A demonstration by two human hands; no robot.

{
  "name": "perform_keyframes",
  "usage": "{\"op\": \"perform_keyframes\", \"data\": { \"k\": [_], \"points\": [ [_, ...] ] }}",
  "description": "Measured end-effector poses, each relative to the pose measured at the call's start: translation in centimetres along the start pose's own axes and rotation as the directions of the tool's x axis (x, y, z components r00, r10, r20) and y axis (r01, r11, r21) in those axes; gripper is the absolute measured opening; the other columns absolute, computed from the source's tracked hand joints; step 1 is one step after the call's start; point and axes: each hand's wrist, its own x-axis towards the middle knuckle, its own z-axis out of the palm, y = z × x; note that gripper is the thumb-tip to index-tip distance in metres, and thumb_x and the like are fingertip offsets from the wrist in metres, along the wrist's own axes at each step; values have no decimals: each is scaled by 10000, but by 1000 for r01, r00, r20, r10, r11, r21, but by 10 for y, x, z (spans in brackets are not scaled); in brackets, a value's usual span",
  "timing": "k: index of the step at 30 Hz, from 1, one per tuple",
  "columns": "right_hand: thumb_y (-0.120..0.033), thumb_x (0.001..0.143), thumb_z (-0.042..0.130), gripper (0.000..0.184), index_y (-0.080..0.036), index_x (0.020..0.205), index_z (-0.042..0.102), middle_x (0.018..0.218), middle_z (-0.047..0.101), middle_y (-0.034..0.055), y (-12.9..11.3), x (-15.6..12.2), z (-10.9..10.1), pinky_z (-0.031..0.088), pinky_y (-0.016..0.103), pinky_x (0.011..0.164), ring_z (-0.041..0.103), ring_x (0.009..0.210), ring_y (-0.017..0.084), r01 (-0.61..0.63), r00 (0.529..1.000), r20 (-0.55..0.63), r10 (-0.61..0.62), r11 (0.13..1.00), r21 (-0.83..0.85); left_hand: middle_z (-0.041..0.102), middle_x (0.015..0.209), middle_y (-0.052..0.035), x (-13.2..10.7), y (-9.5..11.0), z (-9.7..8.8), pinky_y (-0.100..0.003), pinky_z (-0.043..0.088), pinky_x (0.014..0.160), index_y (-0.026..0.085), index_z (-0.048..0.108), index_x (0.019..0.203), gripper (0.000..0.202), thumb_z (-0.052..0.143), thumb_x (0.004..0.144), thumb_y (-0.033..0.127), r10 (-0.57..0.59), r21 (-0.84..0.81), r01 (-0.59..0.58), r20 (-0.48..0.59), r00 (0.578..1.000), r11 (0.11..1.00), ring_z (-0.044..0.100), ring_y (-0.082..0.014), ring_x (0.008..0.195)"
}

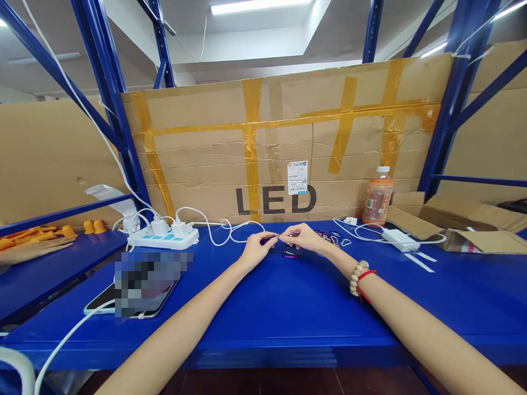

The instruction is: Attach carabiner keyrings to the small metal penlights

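Note:
My left hand [256, 248] and my right hand [303, 237] meet over the blue shelf surface [288, 307], fingertips pinched together. The left hand pinches a small purple carabiner clip [267, 240]. The right hand pinches another small purple clip [293, 235] that touches the first. A further purple clip [289, 254] lies on the shelf just below the hands. A small heap of coloured clips [331, 237] lies right behind my right hand. My right wrist wears a bead bracelet with a red cord [359, 278].
A white power strip [163, 237] with chargers and white cables sits at the left rear. A phone [135, 299] lies front left. An orange drink bottle [377, 197], a white adapter [397, 237] and open cardboard boxes [469, 225] stand right. A taped cardboard wall [280, 148] closes the back.

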Motion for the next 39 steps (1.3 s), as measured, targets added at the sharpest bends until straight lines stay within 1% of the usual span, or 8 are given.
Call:
{"op": "perform_keyframes", "data": {
  "k": [5, 12, 19, 23, 28, 32, 35, 39],
  "points": [
    [-460, 542, 673, 354, -124, 654, 658, 676, 590, 29, 5, -2, -7, 359, 178, 389, 449, 500, 63, 19, 999, 38, -21, 999, 37, 651, 725, -52, -3, 3, 1, -287, 423, 706, 167, 647, 948, 259, 471, 785, 266, 138, 214, -147, 58, 989, 966, 568, -174, 705],
    [-457, 508, 693, 355, -128, 627, 637, 625, 563, 6, -4, -4, -4, 360, 180, 418, 450, 507, 61, -6, 1000, 15, 4, 995, 103, 613, 708, -44, -8, 6, 4, -257, 410, 639, 186, 630, 1002, 272, 463, 798, 256, 191, 193, -181, -36, 981, 964, 533, -148, 648],
    [-474, 499, 695, 361, -129, 573, 617, 543, 511, -17, -12, -6, -2, 344, 183, 408, 439, 485, 63, -22, 999, 26, 19, 995, 98, 573, 678, -31, -8, 8, 1, -242, 385, 611, 178, 604, 1053, 297, 459, 801, 242, 263, 258, -248, -23, 965, 934, 471, -125, 594],
    [-504, 518, 675, 385, -139, 505, 553, 467, 489, -24, -15, -5, 3, 339, 188, 401, 425, 443, 63, -55, 998, -18, 57, 994, 95, 560, 666, -28, -6, 10, 0, -239, 367, 597, 194, 640, 977, 264, 443, 806, 237, 277, 272, -262, -16, 961, 926, 454, -122, 583],
    [-530, 560, 637, 405, -151, 501, 508, 420, 475, -31, -14, -1, 9, 333, 192, 382, 405, 385, 58, -19, 992, -120, 28, 997, 79, 566, 639, -26, -2, 13, 1, -248, 362, 602, 173, 656, 837, 241, 435, 798, 260, 155, 164, -142, -70, 985, 976, 472, -134, 605],
    [-480, 564, 661, 382, -147, 743, 611, 634, 583, 7, -10, 1, 5, 363, 203, 395, 453, 416, 61, 133, 970, -209, -127, 991, 13, 516, 578, -1, 1, 13, -1, -241, 346, 608, 149, 619, 677, 248, 440, 774, 291, 18, 4, -18, -58, 998, 1000, 451, -122, 594],
    [-457, 598, 644, 375, -147, 810, 649, 794, 609, 47, -8, 1, 1, 396, 214, 427, 485, 459, 64, 202, 966, -161, -201, 979, -7, 452, 544, 21, 2, 10, -2, -222, 292, 540, 140, 542, 561, 279, 447, 752, 320, -59, -97, 62, 32, 998, 993, 371, -86, 522],
    [-443, 581, 656, 346, -139, 746, 676, 788, 613, 57, -8, 0, 0, 382, 208, 406, 489, 470, 68, 174, 983, -49, -174, 985, -5, 395, 548, 47, 2, 7, -4, -210, 184, 458, 142, 532, 664, 258, 472, 728, 385, -151, -219, 199, 219, 964, 955, 246, -49, 444]
  ]
}}
